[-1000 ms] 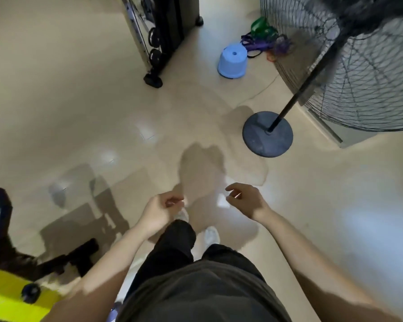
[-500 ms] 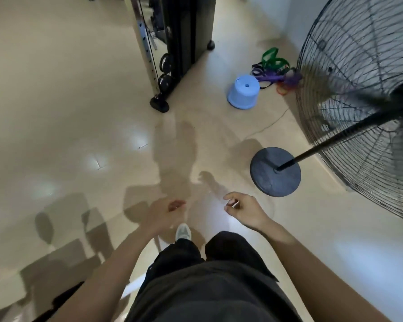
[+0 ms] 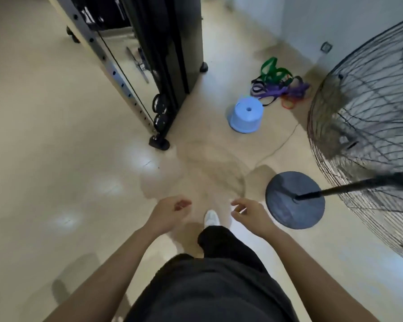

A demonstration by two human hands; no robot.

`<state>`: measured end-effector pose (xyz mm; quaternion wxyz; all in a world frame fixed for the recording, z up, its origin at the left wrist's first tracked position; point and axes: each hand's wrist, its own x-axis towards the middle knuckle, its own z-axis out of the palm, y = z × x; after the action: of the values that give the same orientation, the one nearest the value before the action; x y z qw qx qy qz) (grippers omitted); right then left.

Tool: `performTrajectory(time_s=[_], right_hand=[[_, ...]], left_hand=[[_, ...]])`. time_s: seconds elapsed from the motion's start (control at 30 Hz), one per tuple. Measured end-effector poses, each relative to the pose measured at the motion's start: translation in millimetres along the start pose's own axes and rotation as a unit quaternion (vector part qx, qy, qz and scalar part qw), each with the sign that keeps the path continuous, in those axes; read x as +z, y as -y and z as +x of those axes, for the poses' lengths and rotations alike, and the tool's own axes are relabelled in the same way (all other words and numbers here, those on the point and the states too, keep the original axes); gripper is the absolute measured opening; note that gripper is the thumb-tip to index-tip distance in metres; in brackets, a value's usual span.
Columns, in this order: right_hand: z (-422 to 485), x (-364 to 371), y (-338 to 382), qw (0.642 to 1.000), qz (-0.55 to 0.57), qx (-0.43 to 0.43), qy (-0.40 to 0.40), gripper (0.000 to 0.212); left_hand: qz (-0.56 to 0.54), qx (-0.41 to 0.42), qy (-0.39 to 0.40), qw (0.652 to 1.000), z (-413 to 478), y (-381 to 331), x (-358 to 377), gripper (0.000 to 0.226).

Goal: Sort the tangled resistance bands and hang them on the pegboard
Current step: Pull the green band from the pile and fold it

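resistance bands (image 3: 280,86) heaped on floor, well beyond both empty hands

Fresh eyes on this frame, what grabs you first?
The big black wire-cage pedestal fan fills the right side, its round dark base on the floor beside the right hand. Further ahead, by the wall, lies the tangled pile of green, purple and red resistance bands, with an upturned light blue plastic stool just in front of it. The right hand and the left hand are both empty, fingers loosely curled.
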<state>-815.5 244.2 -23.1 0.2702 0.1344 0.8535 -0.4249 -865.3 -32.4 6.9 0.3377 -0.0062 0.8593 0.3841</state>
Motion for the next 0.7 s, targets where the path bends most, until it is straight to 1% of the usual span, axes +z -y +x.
performTrajectory(time_s=[0.07, 0.17, 0.23, 0.37, 0.57, 0.63, 0.7], right_hand=[[35.2, -21.8, 12.4, 1.0, -0.007, -0.006, 0.013, 0.026], [85.9, -55.8, 37.5, 0.999, -0.038, -0.015, 0.026, 0.029], [119.7, -76.3, 55.5, 0.998, -0.048, -0.015, 0.022, 0.03], [186.4, -114.7, 90.3, 0.999, -0.035, -0.006, 0.01, 0.027], [266.9, -171.0, 136.0, 0.999, -0.02, 0.044, -0.023, 0.028], [289.1, -191.2, 149.5, 0.998, -0.013, 0.059, -0.036, 0.027], [311.9, -213.4, 161.9, 0.995, 0.003, 0.076, -0.061, 0.028]], left_hand=[[0.005, 0.001, 0.007, 1.0, 30.9, -21.7, -23.7, 0.027], [-0.001, -0.005, -0.016, 1.0, 76.0, -48.5, -58.6, 0.023], [-0.018, -0.01, -0.026, 0.999, 107.3, -60.1, -78.2, 0.021], [-0.03, 0.001, -0.009, 1.0, 178.6, -82.8, -112.3, 0.023], [-0.045, 0.025, 0.037, 0.998, 294.3, -124.9, -164.0, 0.023], [-0.052, 0.031, 0.069, 0.996, 333.2, -145.1, -179.8, 0.018], [-0.032, 0.045, 0.098, 0.994, 375.4, -168.3, -196.5, 0.018]])
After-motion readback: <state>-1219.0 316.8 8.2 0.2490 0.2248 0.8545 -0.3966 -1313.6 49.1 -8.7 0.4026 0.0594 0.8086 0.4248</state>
